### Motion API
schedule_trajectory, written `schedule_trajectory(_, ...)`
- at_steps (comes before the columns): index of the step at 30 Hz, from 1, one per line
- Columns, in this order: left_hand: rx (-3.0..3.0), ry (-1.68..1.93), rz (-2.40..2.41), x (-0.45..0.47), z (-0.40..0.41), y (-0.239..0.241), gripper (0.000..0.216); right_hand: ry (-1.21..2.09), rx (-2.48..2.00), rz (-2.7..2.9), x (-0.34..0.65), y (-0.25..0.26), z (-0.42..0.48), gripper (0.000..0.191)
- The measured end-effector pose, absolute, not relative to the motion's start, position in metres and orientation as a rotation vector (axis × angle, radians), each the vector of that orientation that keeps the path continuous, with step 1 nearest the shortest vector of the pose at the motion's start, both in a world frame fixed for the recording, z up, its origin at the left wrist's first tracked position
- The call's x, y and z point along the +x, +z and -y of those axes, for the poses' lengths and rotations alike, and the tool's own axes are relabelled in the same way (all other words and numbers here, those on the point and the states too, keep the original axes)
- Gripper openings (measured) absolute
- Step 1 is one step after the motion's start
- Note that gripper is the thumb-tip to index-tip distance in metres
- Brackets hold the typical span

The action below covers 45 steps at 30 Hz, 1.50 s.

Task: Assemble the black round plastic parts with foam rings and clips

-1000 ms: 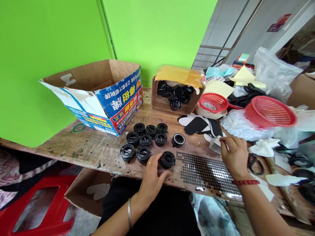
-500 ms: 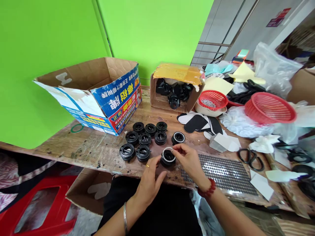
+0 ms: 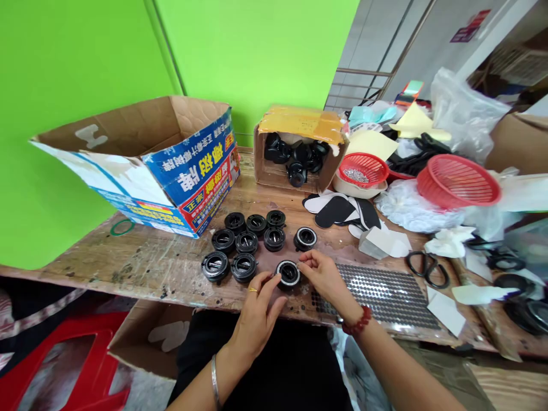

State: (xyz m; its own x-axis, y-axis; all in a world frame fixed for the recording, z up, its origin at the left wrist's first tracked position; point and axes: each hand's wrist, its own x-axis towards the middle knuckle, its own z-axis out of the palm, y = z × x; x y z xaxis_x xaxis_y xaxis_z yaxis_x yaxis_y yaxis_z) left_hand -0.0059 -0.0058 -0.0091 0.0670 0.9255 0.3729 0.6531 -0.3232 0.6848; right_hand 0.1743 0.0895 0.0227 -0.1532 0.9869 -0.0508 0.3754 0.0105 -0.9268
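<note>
Currently left hand (image 3: 259,315) and right hand (image 3: 329,283) flank the ringed black disc (image 3: 287,275); contact obscured, I can't tell if either grips.

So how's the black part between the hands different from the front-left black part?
The black part between the left hand and right hand wears a pale ring; the front-left part shows none. Fingers flank that ringed part, not the front-left part. Both are round and black.

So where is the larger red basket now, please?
In the head view, the larger red basket sits at right, in front of the clear bag, right of the smaller red basket.
</note>
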Motion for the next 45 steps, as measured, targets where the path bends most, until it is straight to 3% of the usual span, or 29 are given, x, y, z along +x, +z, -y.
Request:
schedule_trajectory(5,2.041,1.089,-1.584,-0.007,0.007,-0.012,0.047,0.895,-1.472,1.651,0.192,0.034,-0.072,0.015)
schedule_trajectory(9,2.068,1.128,-1.545,-0.005,0.002,-0.013,0.064,0.318,-1.598,1.753,0.265,0.042,-0.057,0.021)
schedule_trajectory(13,2.081,1.098,-1.569,0.001,-0.007,-0.014,0.066,-0.181,-1.917,1.795,0.373,0.035,-0.038,0.024)
schedule_trajectory(20,1.984,1.116,-1.700,0.014,-0.025,-0.011,0.058,-0.473,-2.123,1.923,0.449,0.012,-0.021,0.022)
schedule_trajectory(27,1.984,1.055,-1.759,0.028,-0.029,-0.008,0.066,-0.380,-1.661,1.939,0.378,0.036,-0.093,0.021)
schedule_trajectory(33,2.011,1.011,-1.665,0.011,-0.010,-0.007,0.059,-0.332,-1.665,2.129,0.354,0.050,-0.122,0.024)
schedule_trajectory(39,1.958,1.030,-1.669,-0.004,0.002,-0.009,0.051,-0.319,-1.597,1.980,0.380,0.039,-0.113,0.023)
schedule_trajectory(42,1.969,1.004,-1.650,-0.001,-0.005,-0.012,0.053,-0.311,-1.527,1.974,0.379,0.027,-0.117,0.034)
schedule_trajectory(45,2.037,1.015,-1.609,0.005,-0.017,-0.014,0.057,-0.271,-1.506,1.991,0.371,0.021,-0.121,0.027)
